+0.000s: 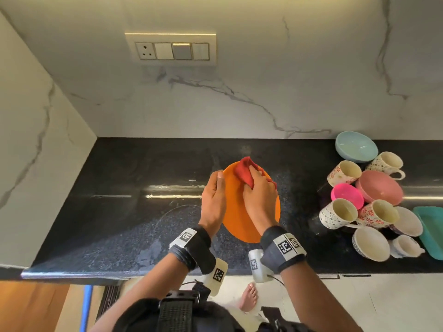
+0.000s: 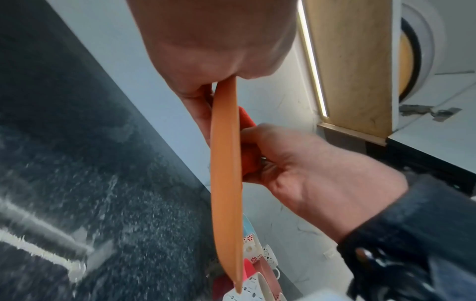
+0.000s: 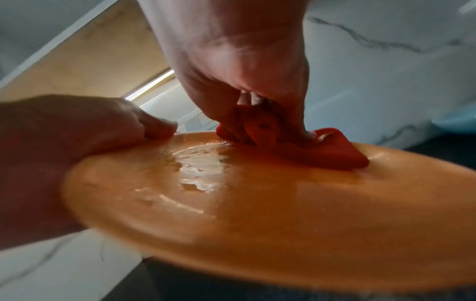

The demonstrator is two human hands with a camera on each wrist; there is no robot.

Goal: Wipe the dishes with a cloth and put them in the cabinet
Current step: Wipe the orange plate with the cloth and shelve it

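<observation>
I have the orange plate [image 1: 242, 226] lifted over the black worktop [image 1: 124, 188], tilted. My left hand [image 1: 213, 202] grips its left rim, thumb on the wet face, fingers curled behind. My right hand [image 1: 260, 200] is bunched around the red cloth [image 1: 244, 171], pressing it onto the plate's far side. Mugs and bowls [image 1: 369, 195] cluster on the worktop well to the right.

I hold the plate [image 1: 233, 219] over the middle of the counter [image 1: 119, 200], the cloth [image 1: 244, 172] on its far part, and the cups and bowls [image 1: 366, 200] are piled at the right edge.
</observation>
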